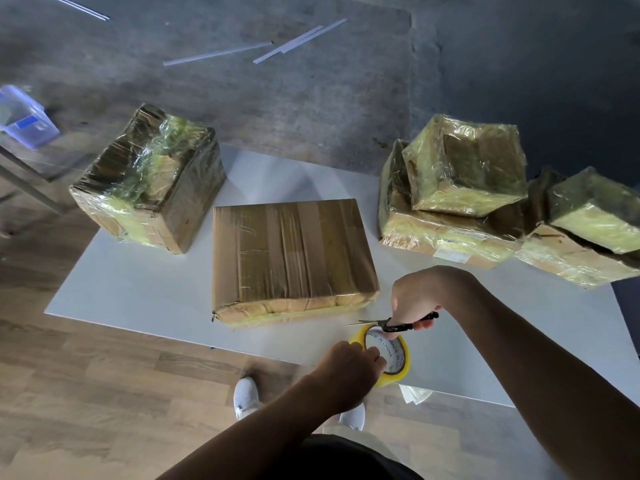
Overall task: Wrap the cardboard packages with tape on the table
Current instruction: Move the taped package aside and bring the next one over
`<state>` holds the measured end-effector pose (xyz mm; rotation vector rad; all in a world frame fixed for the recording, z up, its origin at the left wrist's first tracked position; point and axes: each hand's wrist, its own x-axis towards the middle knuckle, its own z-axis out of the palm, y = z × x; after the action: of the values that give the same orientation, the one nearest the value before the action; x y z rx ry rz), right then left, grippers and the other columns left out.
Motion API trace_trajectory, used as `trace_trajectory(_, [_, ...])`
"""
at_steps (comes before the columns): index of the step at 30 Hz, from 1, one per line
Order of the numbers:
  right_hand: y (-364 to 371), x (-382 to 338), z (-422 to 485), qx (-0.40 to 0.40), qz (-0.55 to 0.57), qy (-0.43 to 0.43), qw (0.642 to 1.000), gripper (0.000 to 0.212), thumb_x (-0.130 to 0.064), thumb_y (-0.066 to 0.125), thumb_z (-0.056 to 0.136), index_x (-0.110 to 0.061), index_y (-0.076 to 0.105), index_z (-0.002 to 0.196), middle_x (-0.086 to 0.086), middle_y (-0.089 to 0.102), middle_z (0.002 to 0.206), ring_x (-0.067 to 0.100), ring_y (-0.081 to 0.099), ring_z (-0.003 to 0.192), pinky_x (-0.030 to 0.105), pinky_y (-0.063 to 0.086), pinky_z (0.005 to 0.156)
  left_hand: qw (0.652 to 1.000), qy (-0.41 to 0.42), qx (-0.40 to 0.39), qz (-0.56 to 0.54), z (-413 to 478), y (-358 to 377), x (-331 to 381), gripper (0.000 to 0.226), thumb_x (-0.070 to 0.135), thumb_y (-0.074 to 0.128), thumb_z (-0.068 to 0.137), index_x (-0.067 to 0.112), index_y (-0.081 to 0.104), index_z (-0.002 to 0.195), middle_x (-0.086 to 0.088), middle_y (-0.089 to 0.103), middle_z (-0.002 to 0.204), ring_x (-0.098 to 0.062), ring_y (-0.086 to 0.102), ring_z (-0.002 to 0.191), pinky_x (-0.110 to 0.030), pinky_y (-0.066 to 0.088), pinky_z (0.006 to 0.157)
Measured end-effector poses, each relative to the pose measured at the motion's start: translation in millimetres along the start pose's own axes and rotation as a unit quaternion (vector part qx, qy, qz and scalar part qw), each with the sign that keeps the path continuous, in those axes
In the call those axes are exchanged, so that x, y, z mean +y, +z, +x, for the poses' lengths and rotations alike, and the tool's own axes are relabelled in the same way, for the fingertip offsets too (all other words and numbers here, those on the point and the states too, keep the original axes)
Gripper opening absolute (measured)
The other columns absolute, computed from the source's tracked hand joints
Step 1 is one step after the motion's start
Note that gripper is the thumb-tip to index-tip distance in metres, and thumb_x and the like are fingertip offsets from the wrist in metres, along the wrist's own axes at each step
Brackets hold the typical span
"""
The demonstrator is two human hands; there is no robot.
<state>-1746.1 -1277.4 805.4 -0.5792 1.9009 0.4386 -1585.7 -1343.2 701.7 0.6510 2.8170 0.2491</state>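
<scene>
A flat cardboard package (292, 258) covered in clear tape lies in the middle of the white table (145, 289). Close to the table's near edge, my left hand (349, 367) grips a yellow tape roll (394, 358). Just above the roll, my right hand (415, 299) holds black-handled scissors (391, 323) with the blades pointing left. A taller wrapped package (152, 181) stands at the table's left. At the right, several wrapped packages (464, 188) are piled on each other.
A clear plastic bin (24, 116) sits at the far left beside a glass table edge. Thin grey strips (294, 41) lie on the grey floor beyond the table. My white shoes (246, 396) stand on wood flooring below the table's near edge.
</scene>
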Motion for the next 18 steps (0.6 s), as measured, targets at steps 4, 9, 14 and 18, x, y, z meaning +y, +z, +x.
trace_trajectory(4, [5.6,3.0,1.4,0.014,0.016,-0.002,1.000,0.039,-0.052,0.067,0.080,-0.015,0.062,0.068,-0.002,0.058,0.059,0.014,0.052,0.054,0.019,0.040,0.054,1.000,0.027,-0.005,-0.004,0.8,5.4,0.6,0.025,0.014,0.077,0.070,0.013,0.064,0.091,-0.003,0.063,0.077,-0.019,0.060,0.059,-0.023,0.044,0.052])
trace_trajectory(9, [7.2,-3.5,0.8,0.012,0.014,-0.017,1.000,0.042,-0.055,0.064,0.081,-0.013,0.064,0.072,-0.001,0.060,0.063,0.014,0.053,0.056,0.020,0.040,0.055,1.000,0.019,-0.017,0.008,1.7,5.5,1.6,0.036,0.026,0.086,0.044,0.023,0.063,0.072,0.006,0.058,0.062,-0.010,0.053,0.045,-0.017,0.033,0.042])
trace_trajectory(14, [5.2,-7.4,-0.5,0.013,0.033,-0.011,0.999,0.039,-0.047,0.066,0.084,-0.011,0.061,0.070,0.001,0.058,0.062,0.014,0.052,0.053,0.020,0.042,0.053,0.999,0.021,-0.012,0.033,1.4,6.5,4.1,0.035,0.027,0.085,0.043,0.024,0.061,0.069,0.006,0.055,0.060,-0.009,0.051,0.044,-0.017,0.033,0.042])
trace_trajectory(18, [2.8,-12.0,1.2,0.006,0.023,-0.018,1.000,0.038,-0.043,0.068,0.084,-0.011,0.060,0.066,0.000,0.057,0.056,0.014,0.051,0.049,0.019,0.042,0.053,0.999,0.019,-0.002,0.041,0.8,5.9,4.5,0.035,0.028,0.084,0.042,0.024,0.061,0.068,0.007,0.055,0.060,-0.009,0.051,0.043,-0.017,0.031,0.042])
